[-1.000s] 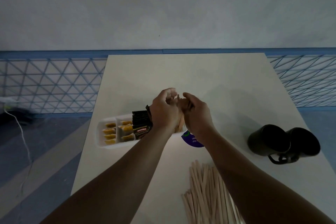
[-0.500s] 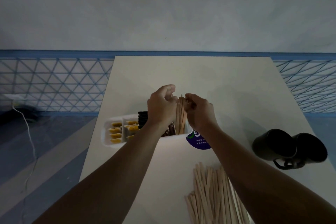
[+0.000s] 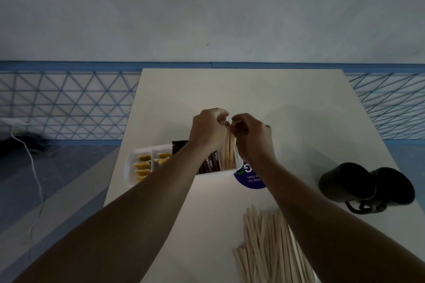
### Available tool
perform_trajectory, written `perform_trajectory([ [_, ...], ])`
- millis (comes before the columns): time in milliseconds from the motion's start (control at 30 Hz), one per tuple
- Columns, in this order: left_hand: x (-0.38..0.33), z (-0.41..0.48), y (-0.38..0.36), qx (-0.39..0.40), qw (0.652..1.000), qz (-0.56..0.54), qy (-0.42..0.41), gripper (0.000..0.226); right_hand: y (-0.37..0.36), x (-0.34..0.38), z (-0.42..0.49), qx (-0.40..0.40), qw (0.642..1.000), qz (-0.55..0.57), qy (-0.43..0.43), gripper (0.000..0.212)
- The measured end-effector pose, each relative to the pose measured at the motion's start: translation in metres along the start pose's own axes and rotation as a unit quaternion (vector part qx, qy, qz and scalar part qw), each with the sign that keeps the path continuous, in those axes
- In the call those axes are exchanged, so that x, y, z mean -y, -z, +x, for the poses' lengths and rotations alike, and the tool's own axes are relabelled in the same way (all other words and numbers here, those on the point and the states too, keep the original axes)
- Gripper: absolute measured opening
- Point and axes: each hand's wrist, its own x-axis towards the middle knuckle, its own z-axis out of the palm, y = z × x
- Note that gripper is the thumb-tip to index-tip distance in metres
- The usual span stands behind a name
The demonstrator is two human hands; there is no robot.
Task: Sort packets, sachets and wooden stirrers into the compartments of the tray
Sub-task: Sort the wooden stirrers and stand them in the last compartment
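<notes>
A white compartment tray [image 3: 131, 167] lies on the table. Yellow packets [image 3: 143, 164] fill its left compartments, and dark brown sugar sachets [image 3: 210, 164] stand beside them. A bundle of wooden stirrers [image 3: 228, 155] stands upright in the right compartment. My left hand [image 3: 208, 128] and my right hand [image 3: 251, 138] meet over the bundle, fingers curled around its top ends. A loose pile of wooden stirrers [image 3: 269, 243] lies on the table near me, partly behind my right forearm.
Two black mugs [image 3: 365, 182] lie on their sides at the right of the white table [image 3: 253, 92]. A round purple sticker [image 3: 249, 179] shows just right of the tray. A white cable [image 3: 34, 172] trails on the floor to the left.
Both hands stay at the top of the upright stirrer bundle and have drawn closer together over it. The view has shifted slightly; the tray and the loose pile have not moved.
</notes>
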Motion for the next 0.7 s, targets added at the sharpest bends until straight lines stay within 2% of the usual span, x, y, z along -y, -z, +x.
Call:
perform_trajectory([
  [133, -0.001, 0.003, -0.002, 0.035, 0.999, 0.016, 0.007, 0.039, -0.002, 0.0, 0.0, 0.025, 0.999, -0.035, 0.014, 0.029],
  [300, -0.002, 0.002, 0.005, 0.019, 1.0, 0.003, 0.002, 0.038, 0.001, -0.003, -0.001, 0.051, 0.997, -0.039, -0.047, 0.034],
  [533, -0.012, -0.012, 0.014, -0.033, 0.999, -0.017, -0.02, 0.026, 0.019, -0.005, -0.009, 0.024, 0.997, -0.029, -0.072, 0.033],
  [700, -0.014, -0.038, 0.003, -0.005, 0.998, -0.057, -0.009, 0.017, 0.042, -0.013, -0.033, 0.01, 0.995, -0.043, -0.084, 0.032],
])
